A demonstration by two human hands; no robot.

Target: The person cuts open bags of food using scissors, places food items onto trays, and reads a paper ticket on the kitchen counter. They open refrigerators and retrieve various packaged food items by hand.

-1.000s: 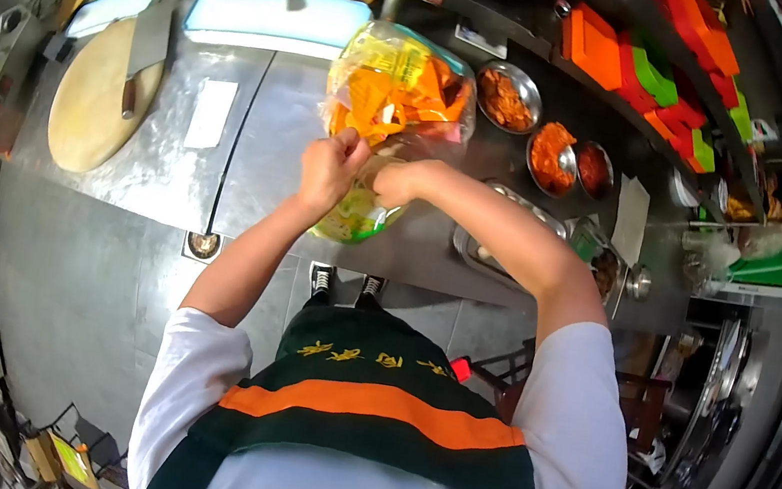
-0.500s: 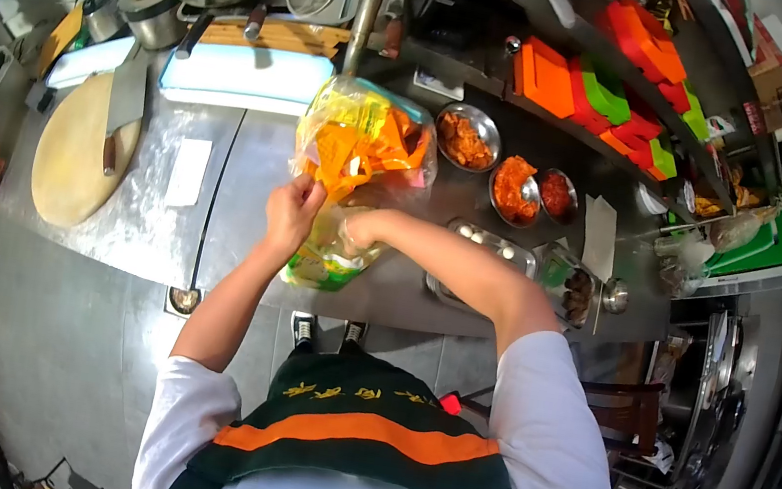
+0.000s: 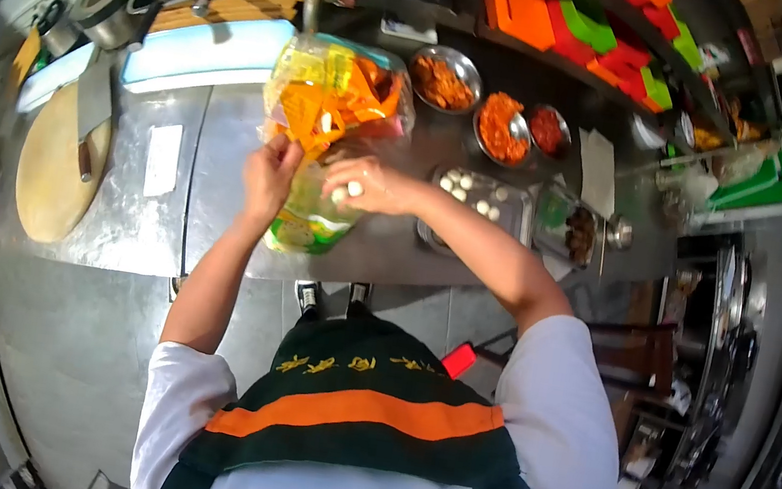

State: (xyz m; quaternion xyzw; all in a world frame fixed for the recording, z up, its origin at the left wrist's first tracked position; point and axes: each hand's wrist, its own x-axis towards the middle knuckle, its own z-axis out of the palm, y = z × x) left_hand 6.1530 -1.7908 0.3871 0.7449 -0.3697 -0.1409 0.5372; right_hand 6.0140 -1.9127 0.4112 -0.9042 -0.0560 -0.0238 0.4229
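Observation:
My left hand [image 3: 270,176] pinches the upper edge of a green and clear plastic bag [image 3: 308,222] lying near the counter's front edge. Just right of the bag's opening, my right hand [image 3: 364,185] is closed around small white balls [image 3: 348,192], which show at its fingertips. Behind both hands sits a clear bag of orange and yellow packets [image 3: 332,94]. To the right, a metal tray [image 3: 508,206] holds several more white balls. What remains inside the green bag is hard to make out.
A round wooden board [image 3: 58,174] with a cleaver [image 3: 92,114] lies at the left. Bowls of red food [image 3: 502,128] stand behind the tray. A dish of dark pieces [image 3: 578,234] is farther right. Orange and green bins [image 3: 586,23] line the shelf.
My right hand has come out of the green bag and now shows white balls in its fingers. My left hand still holds the bag's edge. The view has shifted.

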